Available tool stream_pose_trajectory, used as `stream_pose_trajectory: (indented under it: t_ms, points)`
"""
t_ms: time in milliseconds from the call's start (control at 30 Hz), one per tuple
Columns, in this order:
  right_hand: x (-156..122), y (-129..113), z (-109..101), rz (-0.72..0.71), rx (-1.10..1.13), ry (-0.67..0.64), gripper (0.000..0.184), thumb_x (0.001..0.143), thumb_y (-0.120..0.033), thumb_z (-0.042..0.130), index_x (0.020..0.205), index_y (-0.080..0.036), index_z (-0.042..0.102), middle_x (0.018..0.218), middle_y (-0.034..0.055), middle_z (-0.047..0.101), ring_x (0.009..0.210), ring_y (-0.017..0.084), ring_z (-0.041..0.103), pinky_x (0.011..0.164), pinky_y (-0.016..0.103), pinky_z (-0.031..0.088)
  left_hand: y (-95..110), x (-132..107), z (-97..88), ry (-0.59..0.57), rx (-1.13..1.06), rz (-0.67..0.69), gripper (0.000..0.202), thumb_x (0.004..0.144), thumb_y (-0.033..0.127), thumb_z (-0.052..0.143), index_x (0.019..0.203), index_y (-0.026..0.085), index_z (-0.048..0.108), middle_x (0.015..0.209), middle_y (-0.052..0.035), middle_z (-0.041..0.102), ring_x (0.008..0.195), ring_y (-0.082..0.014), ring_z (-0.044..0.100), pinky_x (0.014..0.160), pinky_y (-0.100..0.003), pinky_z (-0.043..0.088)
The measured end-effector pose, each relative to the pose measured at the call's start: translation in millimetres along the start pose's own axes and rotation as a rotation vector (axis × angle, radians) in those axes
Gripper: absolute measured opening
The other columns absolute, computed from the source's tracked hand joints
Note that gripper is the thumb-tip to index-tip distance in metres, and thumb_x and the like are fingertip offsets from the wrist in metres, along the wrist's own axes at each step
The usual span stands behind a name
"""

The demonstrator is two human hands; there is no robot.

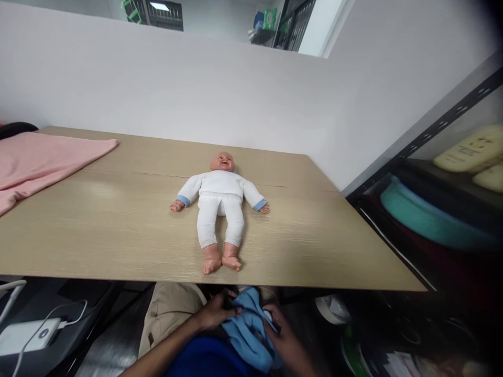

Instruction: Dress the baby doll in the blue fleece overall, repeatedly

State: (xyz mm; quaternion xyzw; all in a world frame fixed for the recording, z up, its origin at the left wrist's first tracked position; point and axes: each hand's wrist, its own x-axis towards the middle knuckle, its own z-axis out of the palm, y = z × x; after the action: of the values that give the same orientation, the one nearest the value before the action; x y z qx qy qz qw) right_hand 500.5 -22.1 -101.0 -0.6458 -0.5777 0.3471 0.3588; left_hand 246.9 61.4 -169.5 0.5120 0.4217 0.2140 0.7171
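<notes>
A baby doll (220, 204) in white top and trousers lies on its back in the middle of the wooden table (118, 230), feet toward me. Below the table's front edge, on my lap, both hands hold a light blue cloth (247, 330). My left hand (214, 311) grips its upper left part with fingers curled. My right hand (281, 330) is closed on its right side. Neither hand touches the doll.
A pink cloth (39, 162) lies on the table's far left. A dark metal shelf (444, 199) with a teal round item and pale packs stands at the right. A white power bank (27, 332) with cable lies lower left. A white wall runs behind the table.
</notes>
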Motion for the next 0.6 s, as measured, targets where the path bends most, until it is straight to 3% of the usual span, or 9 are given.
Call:
stream_pose_trajectory:
  t_ms: [100, 233, 300, 400, 600]
  points:
    - [-3.8, -24.0, -8.2, 0.043, -0.021, -0.03, 0.049, 0.102, -0.072, 0.066, 0.112, -0.026, 0.082, 0.09, 0.0052, 0.084, 0.084, 0.031, 0.082, 0.08, 0.043, 0.066, 18.2, -16.8, 0.2, -0.042, -0.071, 0.037, 0.084, 0.064, 0.08, 0.098, 0.119, 0.022, 0.07, 0.109, -0.006, 0.07, 0.11, -0.0304, 0.067, 0.099, -0.043, 0.051]
    - [-6.8, -77.5, -33.9, -0.027, 0.009, 0.001, 0.044, 0.106, -0.066, 0.066, 0.101, -0.025, 0.082, 0.09, 0.0039, 0.081, 0.081, 0.026, 0.077, 0.076, 0.035, 0.061, 72.7, -65.3, -15.1, -0.11, -0.158, 0.089, 0.066, 0.077, 0.069, 0.098, 0.108, 0.019, 0.069, 0.095, -0.0006, 0.061, 0.09, -0.02, 0.059, 0.085, -0.034, 0.044]
    - [-7.2, -103.5, -46.0, -0.128, 0.012, 0.041, 0.035, 0.107, -0.057, 0.07, 0.098, -0.026, 0.083, 0.09, 0.0034, 0.078, 0.083, 0.025, 0.075, 0.078, 0.034, 0.061, 102.2, -92.8, -22.6, -0.137, -0.093, 0.12, 0.057, 0.084, 0.062, 0.097, 0.11, 0.019, 0.07, 0.092, 0.0016, 0.056, 0.089, -0.0172, 0.052, 0.082, -0.031, 0.04]
    - [-6.6, -138.6, -57.0, -0.36, 0.005, 0.118, 0.02, 0.108, -0.041, 0.071, 0.097, -0.029, 0.082, 0.093, 0.0044, 0.072, 0.085, 0.025, 0.073, 0.078, 0.037, 0.063, 135.1, -127.1, -28.3, -0.127, -0.041, 0.152, 0.061, 0.084, 0.058, 0.098, 0.122, 0.022, 0.069, 0.091, 0.0039, 0.048, 0.087, -0.0161, 0.045, 0.081, -0.029, 0.037]
    - [4.0, -195.9, -60.2, -0.664, 0.018, 0.13, 0.019, 0.108, -0.019, 0.063, 0.111, -0.033, 0.075, 0.115, 0.0061, 0.078, 0.107, 0.027, 0.077, 0.095, 0.044, 0.064, 162.7, -157.3, -24.5, -0.037, -0.032, 0.196, 0.086, 0.079, 0.066, 0.099, 0.149, 0.027, 0.066, 0.088, 0.0037, 0.051, 0.087, -0.0187, 0.051, 0.087, -0.033, 0.044]
